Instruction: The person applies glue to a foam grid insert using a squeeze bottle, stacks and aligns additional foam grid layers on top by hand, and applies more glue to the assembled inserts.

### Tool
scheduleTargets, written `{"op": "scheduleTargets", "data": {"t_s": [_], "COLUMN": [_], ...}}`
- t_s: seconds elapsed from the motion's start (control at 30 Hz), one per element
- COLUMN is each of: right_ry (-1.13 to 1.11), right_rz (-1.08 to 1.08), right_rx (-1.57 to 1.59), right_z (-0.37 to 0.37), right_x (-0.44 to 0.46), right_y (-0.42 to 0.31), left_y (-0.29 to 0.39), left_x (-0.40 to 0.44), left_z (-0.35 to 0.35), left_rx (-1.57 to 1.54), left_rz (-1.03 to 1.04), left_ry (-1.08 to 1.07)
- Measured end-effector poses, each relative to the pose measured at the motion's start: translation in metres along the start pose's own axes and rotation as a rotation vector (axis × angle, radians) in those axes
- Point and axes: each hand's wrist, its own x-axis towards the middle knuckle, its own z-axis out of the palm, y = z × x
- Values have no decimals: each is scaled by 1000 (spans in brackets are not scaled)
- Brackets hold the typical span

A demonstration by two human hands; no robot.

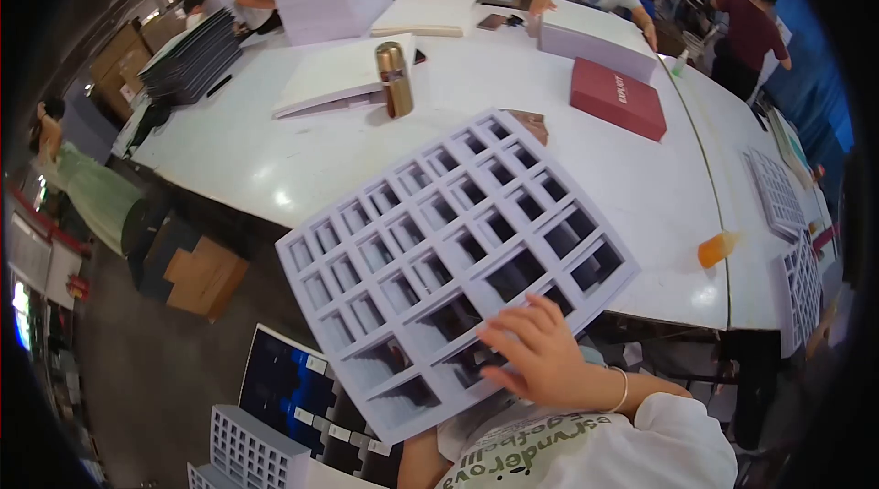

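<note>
A white grid tray (406,260) with several square compartments, and larger ones toward its near right side, is tilted in front of me above the near edge of the table. My right hand (536,347) is over the tray's lower right part, fingers apart and bent a little; whether the fingertips touch the dividers I cannot tell. Only my left forearm shows, below the tray's lower edge. The tray hides the left hand and its fingers.
On the white table (632,196) stand a gold flask (394,81), a red box (618,97), an orange object (715,250) and stacks of white boards (597,40). More grid trays (259,448) stand at lower left. Other people work around the table. A carton (206,277) lies on the floor.
</note>
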Motion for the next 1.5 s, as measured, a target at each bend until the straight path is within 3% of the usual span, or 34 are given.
{"op": "scheduleTargets", "data": {"t_s": [0.1,0.47,0.93,1.27,1.33,1.37,1.5], "right_ry": [2,25,30,435,563,689,924], "right_rz": [58,139,197,160,352,569,946], "right_rx": [-179,-163,-153,-56,-38,46,624], "right_z": [2,20,17,-18,-36,-36,-44], "right_x": [11,2,3,-42,-58,-69,-98], "right_y": [25,40,34,55,72,74,97], "left_y": [5,13,68,64,61,58,50], "left_x": [6,25,38,46,44,43,38], "left_z": [6,23,9,27,26,26,27], "left_rx": [-5,22,83,140,153,157,161], "left_rz": [3,14,190,155,134,123,98], "left_ry": [18,80,219,183,170,166,139]}}
